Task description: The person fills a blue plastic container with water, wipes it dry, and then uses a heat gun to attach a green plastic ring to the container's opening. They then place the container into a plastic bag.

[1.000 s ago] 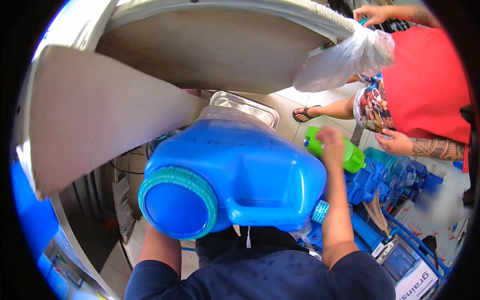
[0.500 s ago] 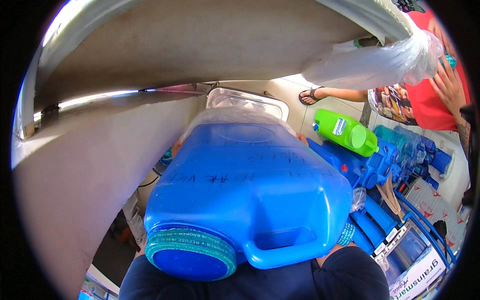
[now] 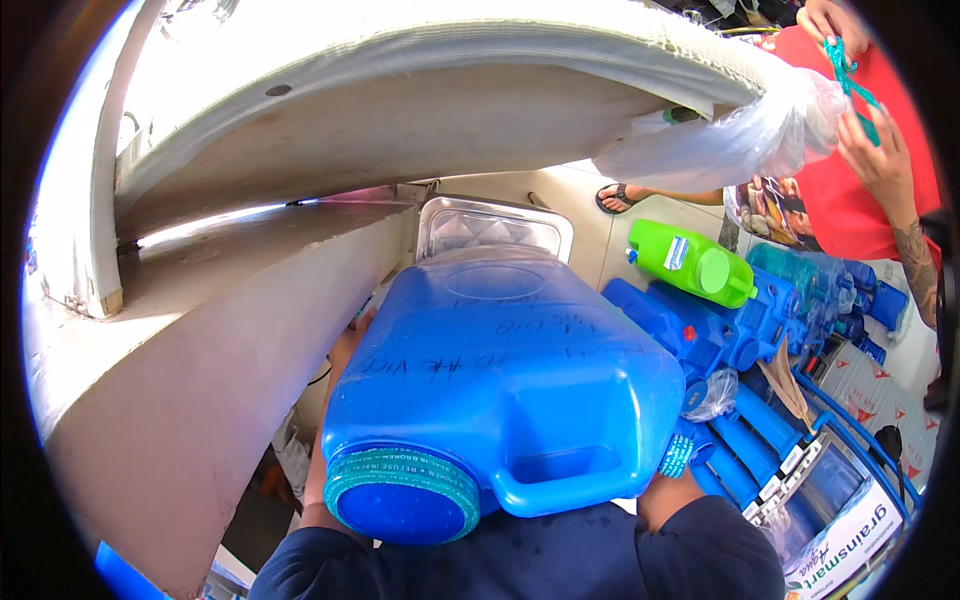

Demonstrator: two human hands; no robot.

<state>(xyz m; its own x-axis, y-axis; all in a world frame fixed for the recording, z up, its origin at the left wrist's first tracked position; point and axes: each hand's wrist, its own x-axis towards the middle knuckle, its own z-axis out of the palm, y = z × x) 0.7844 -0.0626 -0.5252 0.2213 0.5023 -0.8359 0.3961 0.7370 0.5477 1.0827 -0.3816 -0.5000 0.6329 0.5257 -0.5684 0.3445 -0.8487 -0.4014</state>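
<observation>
A large blue water jug fills the middle of the view, tilted, with its wide cap toward me. A teal seal band rings that cap, and a smaller sealed spout sticks out at right. Clear plastic film covers the far end. My left hand shows only in part at the jug's left side, its fingers curled against it. My right forearm runs behind the jug's right side, which hides my right hand; the jug is held between both arms.
Close at left and above are a pale board and a countertop. Beyond the jug stands a metal tray. At right are a green jug, several blue containers and a person in red handling a teal strip.
The jug appears slightly lower and smaller, and more of my left forearm shows. My right fingers have gone out of sight. The other person's teal strip is now stretched between both hands.
</observation>
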